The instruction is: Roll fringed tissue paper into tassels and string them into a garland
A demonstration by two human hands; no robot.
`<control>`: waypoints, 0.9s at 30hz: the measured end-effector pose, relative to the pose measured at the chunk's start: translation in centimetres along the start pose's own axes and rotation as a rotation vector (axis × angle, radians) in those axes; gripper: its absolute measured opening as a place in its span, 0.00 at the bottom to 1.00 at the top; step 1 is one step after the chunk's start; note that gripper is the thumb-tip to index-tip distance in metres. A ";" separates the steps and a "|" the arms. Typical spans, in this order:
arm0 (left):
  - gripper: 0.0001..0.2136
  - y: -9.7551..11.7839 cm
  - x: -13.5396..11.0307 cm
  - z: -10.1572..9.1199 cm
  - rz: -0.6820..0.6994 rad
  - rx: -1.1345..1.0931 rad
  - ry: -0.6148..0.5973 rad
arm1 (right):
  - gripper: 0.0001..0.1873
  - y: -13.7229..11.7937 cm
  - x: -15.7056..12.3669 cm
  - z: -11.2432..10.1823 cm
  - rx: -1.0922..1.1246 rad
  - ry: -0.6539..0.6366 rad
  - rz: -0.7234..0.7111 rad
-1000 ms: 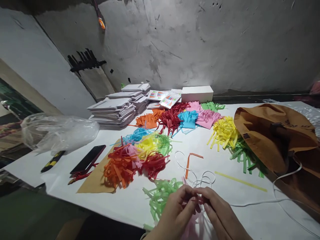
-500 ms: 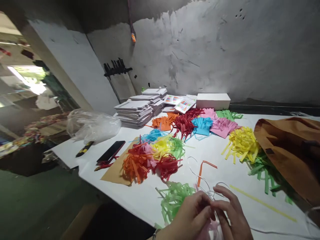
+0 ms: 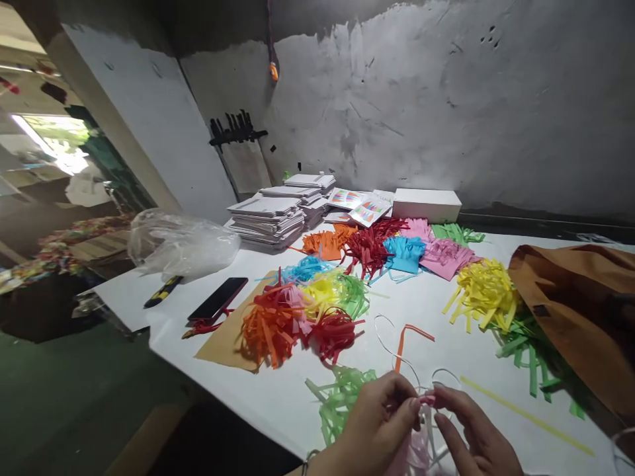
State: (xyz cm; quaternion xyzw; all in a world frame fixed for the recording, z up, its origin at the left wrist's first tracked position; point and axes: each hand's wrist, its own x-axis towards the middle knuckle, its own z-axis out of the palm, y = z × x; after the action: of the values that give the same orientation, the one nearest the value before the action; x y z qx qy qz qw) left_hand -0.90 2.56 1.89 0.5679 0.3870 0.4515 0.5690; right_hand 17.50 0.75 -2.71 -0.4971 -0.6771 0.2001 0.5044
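Left hand [image 3: 383, 418] was clamped, thumb to fingers, on the twisted end of the pink paper [image 3: 415, 455], just right of the pale green tassel [image 3: 341, 402]. Right hand [image 3: 473, 433] had a fingertip at that end, thumb apart; from my spot, couldn't tell whether it gripped. Red tassel [image 3: 333, 334] lay beyond the pale green tassel, orange strip [image 3: 401, 345] beyond and right.

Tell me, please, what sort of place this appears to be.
It looks like a small craft or packing workshop, though I can't be certain: bunches of colourful fringed paper and stacks of flat white packages share a white worktable with a yellow-and-black utility knife.
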 end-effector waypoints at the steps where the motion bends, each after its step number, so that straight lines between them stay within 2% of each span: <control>1: 0.17 -0.1 -0.1 -0.1 -0.005 -0.030 -0.002 | 0.12 0.1 0.1 -0.1 0.028 -0.037 -0.003; 4: 0.17 -0.2 -0.2 -0.1 -0.030 -0.118 -0.018 | 0.08 -0.3 0.6 -0.4 0.099 -0.088 -0.010; 10: 0.18 -0.2 -0.1 0.1 -0.104 -0.216 -0.044 | 0.09 -1.3 0.6 -0.5 -0.008 -0.002 -0.103; 13: 0.17 -0.2 -0.1 0.1 -0.102 -0.139 -0.063 | 0.12 -1.9 0.7 -0.7 0.004 -0.006 -0.142; 18: 0.13 -0.3 -0.2 0.0 -0.025 0.050 -0.057 | 0.15 -3.1 1.7 -1.2 0.113 -0.156 -0.207; 24: 0.09 -0.5 -0.4 0.1 0.064 0.288 -0.046 | 0.07 -3.2 1.1 -0.2 0.095 -0.100 -0.135; 27: 0.09 -0.7 -0.3 0.1 0.070 0.380 -0.070 | 0.06 -3.4 1.1 0.1 0.144 0.026 -0.044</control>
State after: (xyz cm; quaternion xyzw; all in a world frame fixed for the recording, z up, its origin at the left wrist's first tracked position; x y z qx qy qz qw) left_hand -0.81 2.23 1.22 0.6935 0.4254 0.3698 0.4487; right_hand 15.79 0.31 0.40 -0.4473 -0.6651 0.2306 0.5518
